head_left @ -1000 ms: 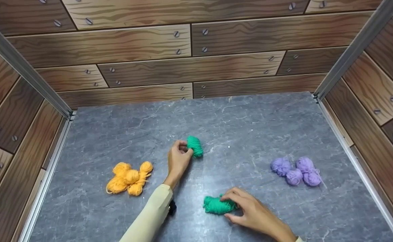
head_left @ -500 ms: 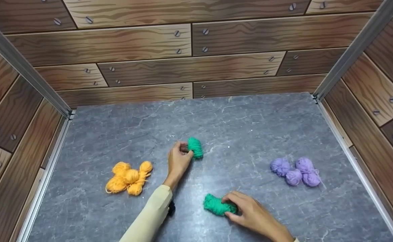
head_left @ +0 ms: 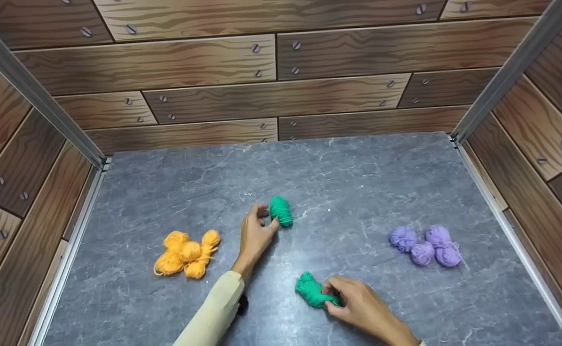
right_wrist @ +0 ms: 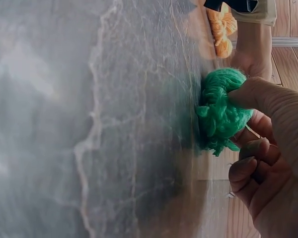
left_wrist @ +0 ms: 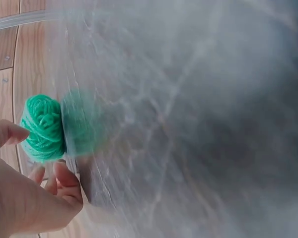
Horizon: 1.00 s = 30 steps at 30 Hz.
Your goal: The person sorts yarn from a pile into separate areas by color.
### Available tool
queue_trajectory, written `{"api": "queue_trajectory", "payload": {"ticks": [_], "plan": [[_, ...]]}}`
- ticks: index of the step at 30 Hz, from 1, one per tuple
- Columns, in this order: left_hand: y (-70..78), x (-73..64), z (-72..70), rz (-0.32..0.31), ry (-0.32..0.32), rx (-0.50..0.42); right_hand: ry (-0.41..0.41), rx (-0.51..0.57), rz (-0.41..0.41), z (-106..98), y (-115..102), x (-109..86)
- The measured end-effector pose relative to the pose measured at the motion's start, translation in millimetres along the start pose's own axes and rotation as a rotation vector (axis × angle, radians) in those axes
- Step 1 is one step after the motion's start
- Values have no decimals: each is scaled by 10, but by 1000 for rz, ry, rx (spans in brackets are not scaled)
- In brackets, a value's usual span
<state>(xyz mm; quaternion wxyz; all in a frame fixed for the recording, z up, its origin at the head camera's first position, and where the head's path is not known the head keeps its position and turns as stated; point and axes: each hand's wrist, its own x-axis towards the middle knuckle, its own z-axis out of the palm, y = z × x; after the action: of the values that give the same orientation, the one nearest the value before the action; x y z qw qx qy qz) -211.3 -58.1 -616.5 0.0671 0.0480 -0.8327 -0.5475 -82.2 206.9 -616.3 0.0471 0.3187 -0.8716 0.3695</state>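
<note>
A small green yarn ball lies on the grey marbled table toward its middle. My left hand is beside it, thumb and fingers spread apart. In the left wrist view the thumb tip overlaps the edge of this yarn ball, and the fingers curve below it. Nearer the front, a second green yarn ball, longer in shape, lies slanted on the table. My right hand pinches its right end between thumb and fingers. The right wrist view shows the thumb pressed on this yarn ball, with loose strands at its end.
A cluster of orange yarn balls lies to the left, near the left forearm. Several purple yarn balls sit together at the right. Wood-patterned walls and metal rails border the table.
My left fingers have parted slightly from the far green yarn ball. The near green yarn ball has turned to a steeper slant, its left end swinging away from me, with my right hand on it.
</note>
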Motion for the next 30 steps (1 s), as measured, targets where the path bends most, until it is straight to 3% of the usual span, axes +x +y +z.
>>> {"api": "queue_trajectory", "payload": {"ticks": [9,18,24,30], "plan": [[-38,-98,-66,55,-6,-31,36,8,49,39,3,20],[-1,-284,-145,73,-8,-79,171,-11,81,56,44,81],[85,-430,-224,64,-10,-106,187,14,177,35,61,183],[150,-557,-313,88,-39,-61,204,53,278,21,79,330]]}}
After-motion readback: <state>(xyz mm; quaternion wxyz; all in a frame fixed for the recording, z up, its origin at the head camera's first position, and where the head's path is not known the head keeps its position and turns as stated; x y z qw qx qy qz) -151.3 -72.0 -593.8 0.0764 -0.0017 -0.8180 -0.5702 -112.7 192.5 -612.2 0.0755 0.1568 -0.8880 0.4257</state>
